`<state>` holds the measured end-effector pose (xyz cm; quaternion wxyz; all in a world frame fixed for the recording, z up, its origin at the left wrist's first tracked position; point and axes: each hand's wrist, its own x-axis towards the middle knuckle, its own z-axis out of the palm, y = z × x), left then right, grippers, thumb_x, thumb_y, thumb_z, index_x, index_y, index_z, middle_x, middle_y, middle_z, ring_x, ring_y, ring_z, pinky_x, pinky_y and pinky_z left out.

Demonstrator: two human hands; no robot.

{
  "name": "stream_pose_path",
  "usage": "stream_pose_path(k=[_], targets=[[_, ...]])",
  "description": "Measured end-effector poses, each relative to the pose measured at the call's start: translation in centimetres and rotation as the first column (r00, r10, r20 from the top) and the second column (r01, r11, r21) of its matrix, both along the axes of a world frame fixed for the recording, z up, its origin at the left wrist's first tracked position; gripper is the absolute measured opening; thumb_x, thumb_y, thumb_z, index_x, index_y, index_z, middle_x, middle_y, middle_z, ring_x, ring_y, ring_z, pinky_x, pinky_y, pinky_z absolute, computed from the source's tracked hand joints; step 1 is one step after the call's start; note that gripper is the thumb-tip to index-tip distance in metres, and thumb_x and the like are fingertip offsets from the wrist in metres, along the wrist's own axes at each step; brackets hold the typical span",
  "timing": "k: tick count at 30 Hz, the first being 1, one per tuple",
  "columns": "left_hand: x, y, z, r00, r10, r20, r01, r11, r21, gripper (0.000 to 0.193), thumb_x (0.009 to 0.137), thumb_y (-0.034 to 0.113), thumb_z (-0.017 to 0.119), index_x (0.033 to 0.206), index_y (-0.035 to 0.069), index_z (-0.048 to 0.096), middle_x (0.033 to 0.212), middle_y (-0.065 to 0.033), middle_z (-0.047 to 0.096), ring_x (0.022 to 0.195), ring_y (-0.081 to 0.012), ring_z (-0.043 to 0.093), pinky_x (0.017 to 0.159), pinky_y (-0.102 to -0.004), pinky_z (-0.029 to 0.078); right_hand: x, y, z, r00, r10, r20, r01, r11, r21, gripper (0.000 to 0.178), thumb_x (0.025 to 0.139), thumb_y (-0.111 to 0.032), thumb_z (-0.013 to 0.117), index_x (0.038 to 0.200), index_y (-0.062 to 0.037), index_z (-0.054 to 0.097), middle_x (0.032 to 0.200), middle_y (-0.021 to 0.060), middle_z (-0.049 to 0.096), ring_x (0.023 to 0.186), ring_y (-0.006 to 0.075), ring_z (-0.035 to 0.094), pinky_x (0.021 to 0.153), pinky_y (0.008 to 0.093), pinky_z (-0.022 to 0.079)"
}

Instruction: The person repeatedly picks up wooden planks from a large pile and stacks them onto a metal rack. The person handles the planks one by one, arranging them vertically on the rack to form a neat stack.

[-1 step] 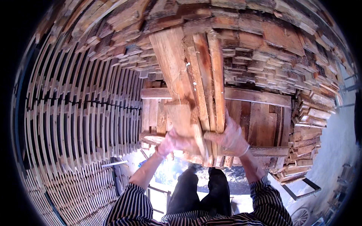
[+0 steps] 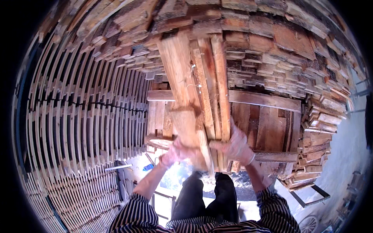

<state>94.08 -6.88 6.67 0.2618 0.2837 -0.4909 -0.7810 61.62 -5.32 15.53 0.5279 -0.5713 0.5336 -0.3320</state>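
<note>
Between my two hands is a bundle of rough wooden boards point(image 2: 210, 85), pointing away from me toward the stacked wood. At its left side a wide pale board lies under a shorter piece point(image 2: 184, 120); several narrow strips run along its right. My left hand point(image 2: 176, 153) grips the bundle's near left edge, somewhat smeared by motion. On the opposite edge my right hand point(image 2: 235, 147) is closed round the strips, thumb across the top. Beneath the bundle lies a layer of flat planks with crosswise battens point(image 2: 266, 100).
A high pile of board ends point(image 2: 268, 42) rises at the far side and curves round to a right-hand stack point(image 2: 314, 143). Tall stacks of spaced slats point(image 2: 85, 112) stand at left. A blue object point(image 2: 148, 167) lies low left; a spoked wheel point(image 2: 309, 224) shows lower right.
The far ends of the bundled boards have come slightly toward me and lower in the picture. Both hands keep their hold.
</note>
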Motion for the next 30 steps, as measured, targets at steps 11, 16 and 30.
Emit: stream_pose_path(k=[11,16,30], targets=[[9.9,-3.9,-6.8,0.755,0.255,0.605,-0.396,0.912,0.11,0.066,0.094,0.019,0.073,0.15,-0.006,0.05,0.13,-0.0237,0.069,0.116,-0.0265,0.069,0.102,-0.0349,0.058,19.6,-3.8,-17.9,0.974,-0.218,-0.07,0.22,0.813,0.539,0.092,0.098,-0.06,0.055,0.167,-0.0052,0.029,0.159,0.0311,0.045,0.146,0.0457,0.048,0.119,0.0507,0.046],[10.9,-7.0,-7.3,0.62,0.214,0.754,-0.405,0.911,0.074,0.055,0.09,0.008,0.079,0.137,-0.008,0.054,0.106,-0.0178,0.072,0.088,-0.0203,0.071,0.074,-0.0277,0.062,23.0,-3.6,-15.4,0.833,-0.29,-0.472,0.459,0.838,0.295,0.106,0.096,-0.061,0.065,0.17,-0.0064,0.013,0.166,0.0274,0.035,0.152,0.042,0.039,0.123,0.0488,0.041],[3.3,1.9,0.5,0.733,0.183,0.655,-0.11,0.982,-0.152,0.073,0.106,0.056,0.059,0.146,-0.005,0.058,0.155,-0.0296,0.051,0.148,-0.0358,0.046,0.123,-0.0403,0.038,17.6,6.3,-6.8,0.869,-0.464,0.175,0.434,0.882,0.181,0.108,0.077,-0.008,0.089,0.163,-0.0115,0.025,0.15,0.0208,0.052,0.134,0.0331,0.059,0.113,0.0442,0.053]])
